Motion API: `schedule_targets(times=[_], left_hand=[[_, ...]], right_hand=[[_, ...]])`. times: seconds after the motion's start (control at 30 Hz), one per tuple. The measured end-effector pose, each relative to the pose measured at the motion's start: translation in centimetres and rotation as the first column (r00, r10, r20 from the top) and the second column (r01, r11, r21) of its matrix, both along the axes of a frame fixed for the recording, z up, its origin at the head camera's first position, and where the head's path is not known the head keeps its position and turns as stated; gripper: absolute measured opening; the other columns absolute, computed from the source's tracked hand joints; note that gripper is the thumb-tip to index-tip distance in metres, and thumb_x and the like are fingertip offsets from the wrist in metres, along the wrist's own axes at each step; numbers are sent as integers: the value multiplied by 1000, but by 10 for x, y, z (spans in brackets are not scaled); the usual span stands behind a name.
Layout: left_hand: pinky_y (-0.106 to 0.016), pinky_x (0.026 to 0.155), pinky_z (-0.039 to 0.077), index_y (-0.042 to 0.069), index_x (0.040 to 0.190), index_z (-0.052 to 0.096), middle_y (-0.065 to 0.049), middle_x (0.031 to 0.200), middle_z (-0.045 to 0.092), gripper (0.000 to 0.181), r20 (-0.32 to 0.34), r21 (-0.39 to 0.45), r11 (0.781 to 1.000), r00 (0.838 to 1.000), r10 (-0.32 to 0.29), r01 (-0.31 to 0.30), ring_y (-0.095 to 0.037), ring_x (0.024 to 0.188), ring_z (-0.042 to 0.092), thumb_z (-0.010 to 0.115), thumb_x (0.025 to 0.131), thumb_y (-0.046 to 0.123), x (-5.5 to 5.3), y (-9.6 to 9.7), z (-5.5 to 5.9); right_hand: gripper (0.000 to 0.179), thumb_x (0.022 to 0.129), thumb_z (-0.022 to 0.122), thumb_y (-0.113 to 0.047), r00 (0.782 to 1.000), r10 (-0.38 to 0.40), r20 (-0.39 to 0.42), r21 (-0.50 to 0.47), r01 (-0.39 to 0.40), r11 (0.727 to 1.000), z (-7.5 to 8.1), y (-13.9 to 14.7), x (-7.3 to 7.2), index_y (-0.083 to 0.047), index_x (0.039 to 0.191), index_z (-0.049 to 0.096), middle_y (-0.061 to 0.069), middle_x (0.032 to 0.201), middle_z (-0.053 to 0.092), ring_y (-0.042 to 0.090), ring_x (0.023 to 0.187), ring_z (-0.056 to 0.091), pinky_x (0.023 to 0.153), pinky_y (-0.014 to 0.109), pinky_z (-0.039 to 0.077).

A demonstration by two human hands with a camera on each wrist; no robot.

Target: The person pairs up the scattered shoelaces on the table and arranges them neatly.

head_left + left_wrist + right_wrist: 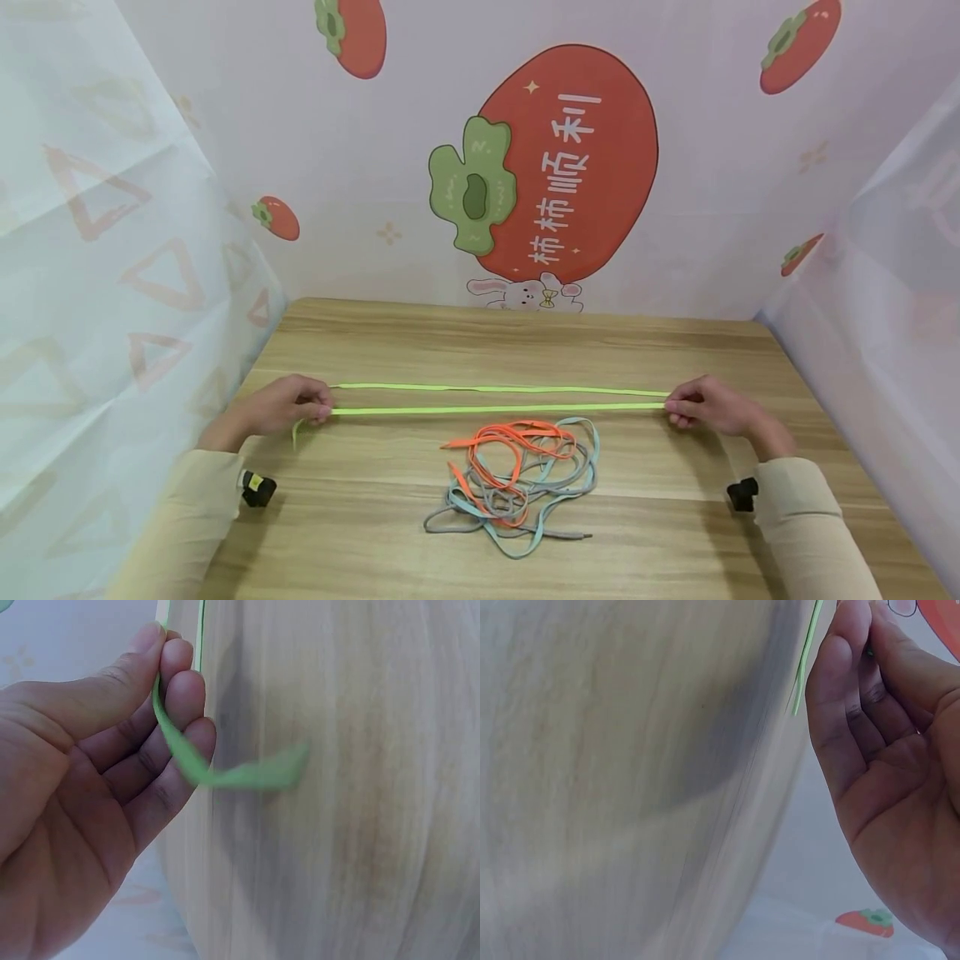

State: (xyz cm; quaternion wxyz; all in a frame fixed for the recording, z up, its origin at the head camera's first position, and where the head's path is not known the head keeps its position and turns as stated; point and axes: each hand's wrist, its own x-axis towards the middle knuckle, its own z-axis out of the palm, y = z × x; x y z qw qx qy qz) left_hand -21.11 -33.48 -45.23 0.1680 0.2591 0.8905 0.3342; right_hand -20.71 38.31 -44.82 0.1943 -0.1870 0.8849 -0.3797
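Observation:
A yellow-green shoelace (pixel 495 409) runs taut across the table between both hands, with a second strand of it lying parallel just behind. My left hand (pixel 300 402) pinches one end between thumb and fingertips. From that pinch a short, blurred lace tail (pixel 225 778) dangles in the left wrist view. My right hand (pixel 708 406) pinches the other end of the front strand. Beside its fingers, the right wrist view shows a thin green strand (pixel 804 667). Nearer the body, an orange shoelace (pixel 459 445), a grey shoelace (pixel 566 535) and a light blue shoelace (pixel 597 450) lie tangled together.
The wood-grain table (pixel 360 533) carries everything. White printed sheets, including the back sheet (pixel 360 142) with its persimmon pictures, stand behind it and along both sides. A small black device (pixel 258 489) is at the left wrist, another (pixel 742 494) at the right.

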Motion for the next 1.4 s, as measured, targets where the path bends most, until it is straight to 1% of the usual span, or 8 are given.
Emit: schedule_targets(times=[0.3,0.5,0.6,0.7,0.8,0.97,1.1,1.4], left_hand=[[-23,68,50,5,94,72,0,80,68,13,-1,10,999,999,32,-32,-3,73,58,66,104,10,-4,-16,0],[-24,68,52,3,96,72,-2,83,69,12,9,-2,999,999,48,-48,-6,74,61,65,104,7,-3,-26,-1],[-24,69,53,4,95,73,-1,83,70,12,11,-18,998,998,58,-58,-6,73,61,65,104,8,-6,-28,-3],[-23,69,52,7,92,74,1,80,69,13,-10,-60,996,997,71,-71,-5,72,61,67,103,10,-10,-27,-6],[-23,68,50,10,90,73,4,78,69,13,-52,-114,989,995,85,-91,-4,72,60,69,102,12,-14,-23,-8],[-23,68,48,10,88,73,5,76,68,12,-129,-160,975,983,133,-153,-4,70,57,71,101,10,-20,-15,-10],[-26,69,46,11,88,73,6,74,68,13,-175,-212,958,972,159,-195,-6,70,56,71,100,11,-22,-8,-8],[-29,69,45,11,86,72,3,75,67,16,-148,-275,936,972,185,-220,-11,70,55,71,101,15,-24,5,2]], right_hand=[[19,106,60,-4,998,-57,13,19,56,998,-2,16,-1,10,108,72,12,90,75,6,77,68,70,28,61],[17,106,61,-3,997,-64,-44,45,66,997,-3,27,0,8,101,73,9,85,73,4,72,65,65,27,59],[19,106,61,-4,995,-85,-60,79,90,993,-5,30,0,7,100,74,8,83,73,4,70,63,63,26,57],[19,106,61,-4,993,-96,-65,100,102,990,-7,30,0,8,99,74,8,82,72,4,68,62,62,26,57],[18,105,62,-5,993,-105,-61,123,112,986,-7,30,0,7,98,74,6,80,71,5,68,61,62,26,56],[19,105,65,-10,987,-147,-60,190,156,969,-8,26,-4,2,94,75,2,76,68,6,67,60,61,24,53],[19,104,66,-9,987,-143,-75,197,155,968,-7,22,-8,2,91,74,2,73,67,7,65,58,60,23,51],[22,104,67,-16,986,-152,-64,277,164,947,-6,21,-16,-2,88,73,-1,73,66,12,68,59,61,24,49]])
